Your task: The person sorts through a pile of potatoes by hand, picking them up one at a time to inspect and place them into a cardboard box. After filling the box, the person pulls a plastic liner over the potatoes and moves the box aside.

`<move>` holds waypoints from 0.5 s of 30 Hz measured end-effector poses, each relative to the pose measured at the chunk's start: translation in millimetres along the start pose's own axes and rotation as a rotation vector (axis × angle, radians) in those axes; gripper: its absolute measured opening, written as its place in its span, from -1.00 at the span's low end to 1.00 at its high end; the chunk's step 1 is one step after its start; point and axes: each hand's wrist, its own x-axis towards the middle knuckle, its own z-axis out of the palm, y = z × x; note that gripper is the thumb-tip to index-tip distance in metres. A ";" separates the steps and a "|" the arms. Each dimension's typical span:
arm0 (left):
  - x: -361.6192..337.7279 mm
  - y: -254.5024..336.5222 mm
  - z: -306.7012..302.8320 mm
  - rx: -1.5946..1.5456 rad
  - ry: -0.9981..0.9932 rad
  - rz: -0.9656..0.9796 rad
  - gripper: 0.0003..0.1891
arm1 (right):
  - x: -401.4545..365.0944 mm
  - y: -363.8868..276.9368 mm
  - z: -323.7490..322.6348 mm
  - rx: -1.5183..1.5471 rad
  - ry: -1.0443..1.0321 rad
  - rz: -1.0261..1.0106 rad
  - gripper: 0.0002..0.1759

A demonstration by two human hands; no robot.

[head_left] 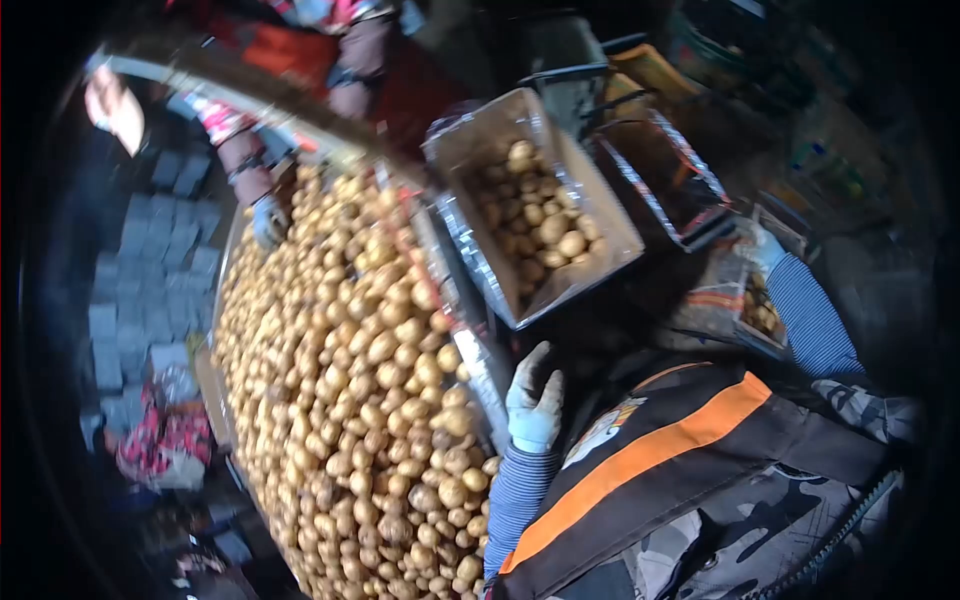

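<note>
Hanging beside potatoes (380,400) heaped at left, the left hand (533,405), fingers apart, might've knocked some loose with a stray swipe, while the right hand's (764,250) fingers, near the right-hand box (762,342), were unreadable.

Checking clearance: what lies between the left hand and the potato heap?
A shiny edge strip lies between the left hand and the potato heap; the head view shows it.

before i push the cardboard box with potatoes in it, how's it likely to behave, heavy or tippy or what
The cardboard box will probably feel heavy, given the pile of potatoes inside. Its straight walls look fairly stiff, while the crinkled plastic liner is likely floppy. The rounded potatoes may roll if it tilts.
</note>
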 end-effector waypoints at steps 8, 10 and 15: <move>-75.0 14.1 -42.3 -0.217 0.397 -0.034 -0.54 | 46.6 -181.5 366.7 -0.469 -0.802 -0.317 -0.34; -94.8 -4.3 -56.7 -0.208 0.488 -0.023 -0.54 | 44.0 -216.5 436.5 -0.732 -0.946 -0.081 -0.36; -126.9 11.9 -71.1 -0.070 0.672 -0.038 -0.55 | 68.8 -208.0 583.0 -0.981 -1.085 -0.820 -0.37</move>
